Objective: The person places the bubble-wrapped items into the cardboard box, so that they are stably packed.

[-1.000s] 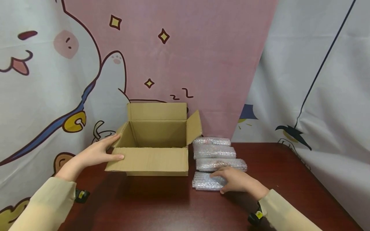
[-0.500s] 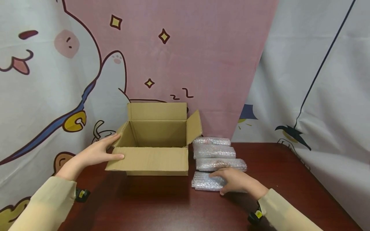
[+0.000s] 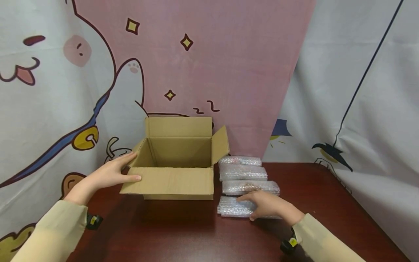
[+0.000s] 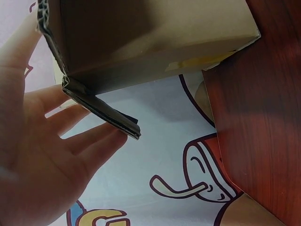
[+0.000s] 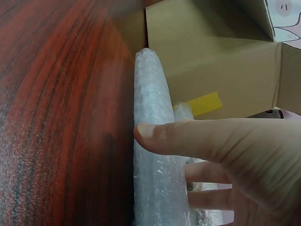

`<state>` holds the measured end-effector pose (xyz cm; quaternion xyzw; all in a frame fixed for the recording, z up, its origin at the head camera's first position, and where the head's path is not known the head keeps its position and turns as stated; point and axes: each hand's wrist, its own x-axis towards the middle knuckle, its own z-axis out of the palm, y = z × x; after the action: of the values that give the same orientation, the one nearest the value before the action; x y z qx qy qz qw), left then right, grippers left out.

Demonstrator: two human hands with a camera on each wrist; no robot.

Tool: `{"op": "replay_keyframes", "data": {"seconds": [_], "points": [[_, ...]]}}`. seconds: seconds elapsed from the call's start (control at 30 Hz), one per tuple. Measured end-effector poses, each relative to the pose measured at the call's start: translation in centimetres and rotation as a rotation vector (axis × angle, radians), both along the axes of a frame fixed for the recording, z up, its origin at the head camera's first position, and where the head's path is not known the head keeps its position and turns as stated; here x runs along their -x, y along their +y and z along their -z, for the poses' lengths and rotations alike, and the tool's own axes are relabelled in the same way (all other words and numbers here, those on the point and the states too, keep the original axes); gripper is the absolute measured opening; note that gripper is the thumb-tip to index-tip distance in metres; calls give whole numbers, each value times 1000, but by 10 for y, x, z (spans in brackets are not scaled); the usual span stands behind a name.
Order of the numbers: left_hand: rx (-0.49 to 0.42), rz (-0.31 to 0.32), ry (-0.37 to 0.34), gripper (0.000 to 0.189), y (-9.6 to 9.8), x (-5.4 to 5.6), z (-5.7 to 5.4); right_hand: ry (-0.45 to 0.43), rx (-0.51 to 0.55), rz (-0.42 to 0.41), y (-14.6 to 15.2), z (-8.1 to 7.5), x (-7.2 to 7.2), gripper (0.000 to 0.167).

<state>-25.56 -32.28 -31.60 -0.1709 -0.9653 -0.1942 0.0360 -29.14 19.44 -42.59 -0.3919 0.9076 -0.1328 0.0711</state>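
An open cardboard box (image 3: 176,183) stands on the table with its flaps folded outward. My left hand (image 3: 109,175) rests on its left front corner, the thumb over the front flap and the straight, spread fingers along the left flap (image 4: 101,110). To the right of the box, several bubble-wrapped packages lie in a column. Around the nearest bubble-wrapped package (image 3: 234,207) is my right hand (image 3: 266,204). In the right wrist view, its thumb presses the near side of this package (image 5: 153,103) while the fingers go behind it. What is inside the wrap cannot be made out.
Three more wrapped packages lie behind the nearest one: one (image 3: 250,187) directly behind, another (image 3: 243,172) farther back, and the last (image 3: 240,160) by the curtain. A printed curtain (image 3: 229,72) hangs behind the dark red table (image 3: 183,236). Yellow tape (image 5: 205,103) marks the box side.
Both hands keep their places on the box and the nearest package. The head view shifts very slightly; nothing else visibly moves.
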Motion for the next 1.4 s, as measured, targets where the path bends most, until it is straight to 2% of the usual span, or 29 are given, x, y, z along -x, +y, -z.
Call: {"op": "replay_keyframes", "data": {"seconds": [0.33, 0.53, 0.83, 1.07, 1.23, 1.4], "points": [[-4, 3, 3, 97, 0, 0, 0, -58, 30, -35, 0, -15, -3, 68], [-9, 11, 3, 97, 0, 1, -1, -56, 27, -41, 1, -29, -5, 67], [-17, 22, 2, 96, 1, -1, -1, -19, -44, -34, 5, -65, -10, 67], [3, 26, 8, 96, 2, 0, -1, -49, -49, -56, 6, -93, -12, 67], [8, 36, 9, 95, 2, 0, -2, -60, -60, -69, 4, -109, -15, 68], [13, 39, 13, 96, 1, 0, -2, -28, -81, -90, 3, -124, -17, 68]]}}
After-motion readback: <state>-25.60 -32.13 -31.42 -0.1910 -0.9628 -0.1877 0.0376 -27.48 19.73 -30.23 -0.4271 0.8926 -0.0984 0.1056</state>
